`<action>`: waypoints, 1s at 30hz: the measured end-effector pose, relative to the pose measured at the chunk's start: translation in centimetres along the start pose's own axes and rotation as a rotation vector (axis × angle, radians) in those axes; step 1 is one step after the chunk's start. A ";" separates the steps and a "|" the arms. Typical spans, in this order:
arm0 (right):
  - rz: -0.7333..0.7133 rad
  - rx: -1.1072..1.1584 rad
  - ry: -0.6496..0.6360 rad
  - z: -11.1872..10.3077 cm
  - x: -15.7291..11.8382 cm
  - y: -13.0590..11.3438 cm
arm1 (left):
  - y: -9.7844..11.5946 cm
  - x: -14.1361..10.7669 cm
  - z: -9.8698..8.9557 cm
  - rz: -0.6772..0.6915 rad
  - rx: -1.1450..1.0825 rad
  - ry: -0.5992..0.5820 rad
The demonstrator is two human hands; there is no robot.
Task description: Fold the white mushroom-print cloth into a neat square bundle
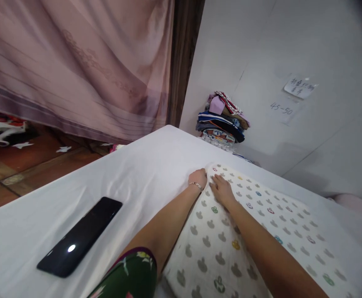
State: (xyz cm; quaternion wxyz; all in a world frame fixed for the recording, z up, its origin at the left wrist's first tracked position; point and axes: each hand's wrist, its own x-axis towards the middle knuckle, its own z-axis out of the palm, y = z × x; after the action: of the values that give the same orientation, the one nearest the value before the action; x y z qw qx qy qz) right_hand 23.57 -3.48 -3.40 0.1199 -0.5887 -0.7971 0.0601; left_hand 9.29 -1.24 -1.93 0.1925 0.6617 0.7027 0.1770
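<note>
Printed cloth (278, 227): off-white, rows of grey rabbit-head motifs, scattered ones in yellow, green, blue and red. Lies spread out on white sheet (159, 161), one corner pointing away; near end runs out of frame. Layer count indeterminable.

Arms (165, 219) stretched forward; left grip (198, 178) curled, fingertips hidden; right grip (222, 188) palm down

head-worn camera | facing forward and down | hands (197, 178) near | wall (330, 45) beyond
</note>
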 end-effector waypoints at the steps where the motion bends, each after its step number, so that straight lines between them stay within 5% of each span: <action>1: 0.001 -0.003 -0.007 0.1 -0.1 0.1 | -0.1 0.1 0.0 -0.007 -0.002 -0.002; 10: 0.018 0.000 -0.028 -1.3 2.4 -0.1 | 0.3 1.1 -0.3 0.003 -0.012 -0.039; 30: 0.019 0.010 0.001 0.1 5.0 -0.1 | 0.3 3.7 0.1 -0.015 -0.112 -0.026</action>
State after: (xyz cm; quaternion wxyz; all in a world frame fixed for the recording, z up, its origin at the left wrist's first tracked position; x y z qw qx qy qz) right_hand 22.11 1.22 -2.84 0.1227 -0.5958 -0.7911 0.0652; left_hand 9.38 2.42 -1.96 0.2398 0.6468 0.6941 0.2059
